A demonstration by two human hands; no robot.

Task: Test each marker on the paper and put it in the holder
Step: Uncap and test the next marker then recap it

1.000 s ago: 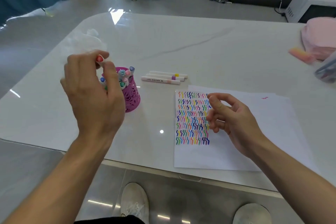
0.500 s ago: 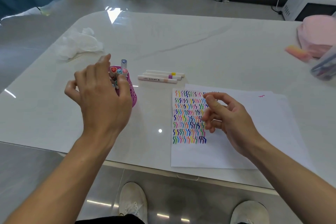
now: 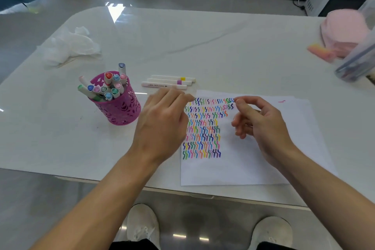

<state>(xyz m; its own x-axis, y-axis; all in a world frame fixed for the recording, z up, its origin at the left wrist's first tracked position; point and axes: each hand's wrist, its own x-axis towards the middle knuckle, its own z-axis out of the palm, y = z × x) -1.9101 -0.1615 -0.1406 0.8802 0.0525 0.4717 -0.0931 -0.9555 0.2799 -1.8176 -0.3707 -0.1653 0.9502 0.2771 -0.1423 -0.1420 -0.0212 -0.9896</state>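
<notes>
A pink cut-out holder stands left of centre, packed with several capped markers. Three white markers lie side by side just behind the paper's left corner. The white paper carries rows of coloured squiggles on its left part. My left hand hovers between the holder and the paper, fingers spread, holding nothing, its fingertips close below the nearest loose marker. My right hand rests over the paper, fingers loosely curled and empty.
A crumpled white tissue lies at the far left of the white table. A pink pouch, a pink-orange eraser and a clear case sit at the right edge. My shoes show below the front edge.
My left hand let go of a marker in the holder and moved right, toward the three loose markers. The right hand has barely shifted.
</notes>
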